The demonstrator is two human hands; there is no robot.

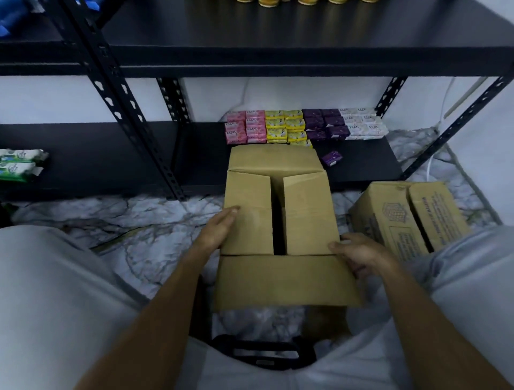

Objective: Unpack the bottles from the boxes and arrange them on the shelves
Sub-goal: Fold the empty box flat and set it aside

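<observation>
A plain brown cardboard box (303,211) stands on the floor between my knees, in front of the black shelf rack. Its two inner flaps lie nearly flat with a dark gap between them; the near and far flaps are folded outward. My left hand (215,229) rests flat against the box's left flap and side. My right hand (361,254) grips the box's right near corner, thumb on the top. What is inside the box is hidden. Yellow bottle bottoms (289,2) line the upper shelf (278,59) at the top edge.
A second printed cardboard box (409,217), closed, sits at the right. The lower shelf (367,164) holds rows of pink, yellow, purple and white soap packs (303,125) and one loose purple pack (331,158). Green-white packs (19,164) lie left. Marble-pattern floor (133,222) surrounds the box.
</observation>
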